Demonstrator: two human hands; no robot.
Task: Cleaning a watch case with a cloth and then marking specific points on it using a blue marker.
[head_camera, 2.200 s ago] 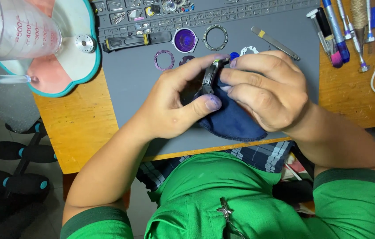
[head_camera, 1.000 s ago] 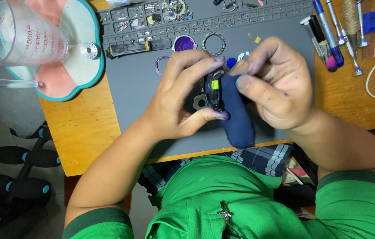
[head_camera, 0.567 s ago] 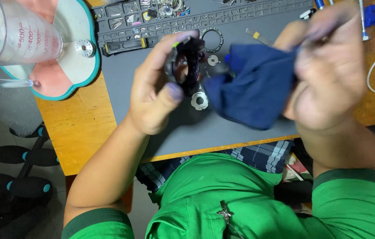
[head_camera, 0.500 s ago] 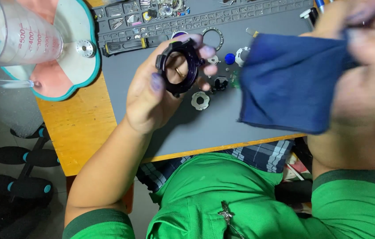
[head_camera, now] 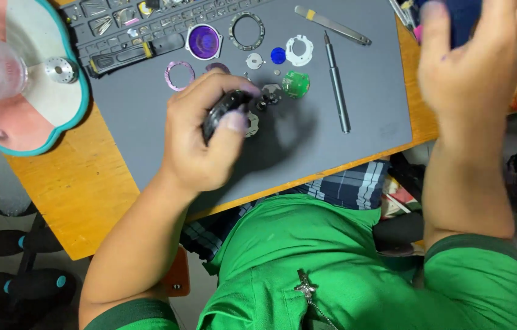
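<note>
Grey work mat (head_camera: 362, 140) covers a wooden desk. Left hand (head_camera: 200, 143) has fingers curled tight around a black ring-shaped part (head_camera: 222, 113), thumb pressed on its near edge. Small metal parts (head_camera: 270, 95) lie just beyond the fingertips, a slim screwdriver (head_camera: 336, 85) further right. Right hand (head_camera: 478, 67) is raised, fingers closed on a dark blue cloth (head_camera: 454, 12). Judgement: grip the ring by its edge only, low over the mat.

Bright, even light; right hand (head_camera: 478, 58) motion-blurred, soft shadows.
</note>
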